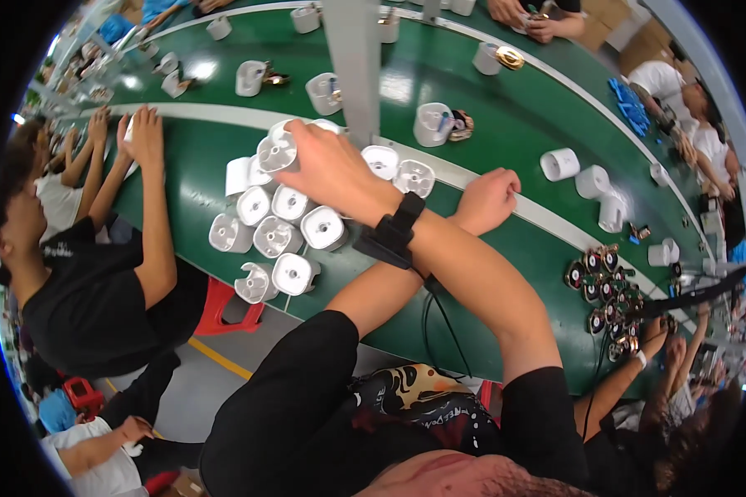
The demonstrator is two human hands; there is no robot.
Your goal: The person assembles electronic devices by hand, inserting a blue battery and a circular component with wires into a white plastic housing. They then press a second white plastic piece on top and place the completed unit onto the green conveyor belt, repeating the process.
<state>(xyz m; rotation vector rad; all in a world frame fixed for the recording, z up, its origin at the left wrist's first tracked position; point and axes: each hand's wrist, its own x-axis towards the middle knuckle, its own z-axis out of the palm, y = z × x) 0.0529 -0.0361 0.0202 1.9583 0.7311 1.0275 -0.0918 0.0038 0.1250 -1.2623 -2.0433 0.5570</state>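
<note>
My forearms cross, the right one lying over the left. My right hand (327,166), with a black strap and box at its wrist, grips a white plastic housing (277,155) at the upper left. Round it on the green table stand several more white housings (277,237), open side up, posts showing inside. One housing with a cut-out side (256,283) sits at the near edge. My left hand (487,201) rests out to the right beside the pale rail, its fingers curled. Whether anything is inside them is hidden.
A pale metal rail (539,214) splits the green table, and a grey post (353,74) rises behind my right hand. Beyond lie scattered white housings (433,124). Dark round parts with wires (609,290) are heaped at right. Co-workers sit on both sides; a red stool (226,311) stands left.
</note>
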